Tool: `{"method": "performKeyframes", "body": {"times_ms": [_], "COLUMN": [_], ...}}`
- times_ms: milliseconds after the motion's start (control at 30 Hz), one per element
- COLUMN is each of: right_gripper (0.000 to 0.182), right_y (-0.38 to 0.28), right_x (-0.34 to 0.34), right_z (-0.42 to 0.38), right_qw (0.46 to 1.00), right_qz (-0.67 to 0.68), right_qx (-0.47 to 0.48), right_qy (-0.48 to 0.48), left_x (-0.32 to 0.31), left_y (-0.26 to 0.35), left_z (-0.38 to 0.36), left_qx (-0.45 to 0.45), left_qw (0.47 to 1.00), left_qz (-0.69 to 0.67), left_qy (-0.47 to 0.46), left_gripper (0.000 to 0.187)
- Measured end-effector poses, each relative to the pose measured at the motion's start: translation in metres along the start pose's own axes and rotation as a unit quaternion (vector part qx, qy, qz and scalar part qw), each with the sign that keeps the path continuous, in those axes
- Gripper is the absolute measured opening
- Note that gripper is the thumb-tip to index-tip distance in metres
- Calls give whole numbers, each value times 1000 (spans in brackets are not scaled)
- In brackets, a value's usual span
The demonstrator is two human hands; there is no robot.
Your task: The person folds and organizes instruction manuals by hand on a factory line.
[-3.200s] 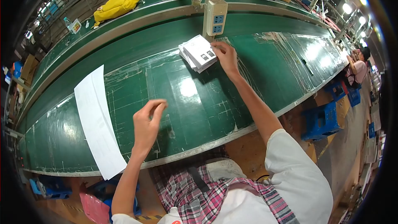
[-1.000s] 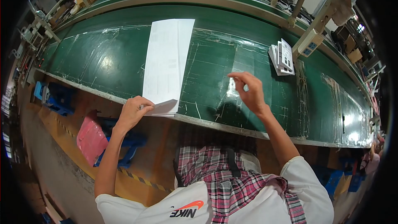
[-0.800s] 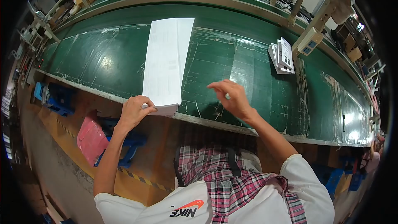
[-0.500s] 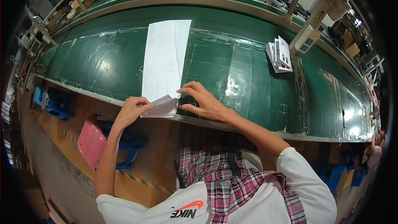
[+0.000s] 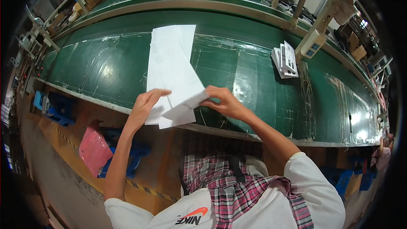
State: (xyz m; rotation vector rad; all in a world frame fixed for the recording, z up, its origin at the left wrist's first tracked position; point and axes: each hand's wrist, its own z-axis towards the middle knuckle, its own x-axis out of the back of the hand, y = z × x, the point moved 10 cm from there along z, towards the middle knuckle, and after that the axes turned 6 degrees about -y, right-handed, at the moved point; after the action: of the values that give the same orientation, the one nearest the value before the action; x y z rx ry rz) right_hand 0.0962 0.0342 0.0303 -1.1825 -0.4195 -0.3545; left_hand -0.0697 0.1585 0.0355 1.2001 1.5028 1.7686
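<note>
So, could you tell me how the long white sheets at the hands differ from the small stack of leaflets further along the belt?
The white sheets are long and mostly blank; the leaflets are small, with dark print. The sheets are held by the left hand and right hand, one lifted; the leaflets lie untouched. Both are paper on the green belt.

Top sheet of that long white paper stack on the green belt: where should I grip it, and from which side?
Probably at the near end, coming from the bench edge. The top sheet already lifts off the paper stack there, pinched at its corner by the right hand with the left hand alongside. The far end lies flat on the belt, offering no edge.
</note>
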Motion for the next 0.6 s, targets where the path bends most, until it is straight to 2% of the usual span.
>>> {"method": "performKeyframes", "body": {"times_ms": [133, 233, 333, 433, 467, 500, 567, 600], "right_gripper": [14, 15, 17, 21, 25, 29, 43, 51], "right_y": [-18, -28, -25, -6, 4, 15, 36, 46], "right_x": [43, 68, 90, 114, 120, 125, 130, 133], "right_z": [-55, -104, -136, -155, -156, -157, -151, -150], "right_qw": [997, 991, 984, 969, 961, 952, 944, 940], "right_qz": [-12, 33, 83, 81, 68, 55, 64, 69], "right_qx": [-73, -125, -159, -217, -245, -271, -260, -253], "right_qy": [-13, -26, -5, 82, 108, 133, 194, 220], "left_x": [-35, -86, -172, -216, -230, -249, -267, -261], "left_y": [9, 6, 5, 5, 2, 28, 20, 20], "left_z": [39, 68, 78, 82, 81, 88, 84, 80], "left_qx": [-97, -148, -262, -258, -300, -214, -271, -266], "left_qw": [983, 941, 819, 905, 912, 950, 914, 913], "left_qz": [154, 299, 506, 336, 278, 122, 258, 287], "left_qy": [21, 54, -73, -24, -25, -190, -159, -119], "left_gripper": [36, 41, 46, 47, 44, 39, 41, 41]}}
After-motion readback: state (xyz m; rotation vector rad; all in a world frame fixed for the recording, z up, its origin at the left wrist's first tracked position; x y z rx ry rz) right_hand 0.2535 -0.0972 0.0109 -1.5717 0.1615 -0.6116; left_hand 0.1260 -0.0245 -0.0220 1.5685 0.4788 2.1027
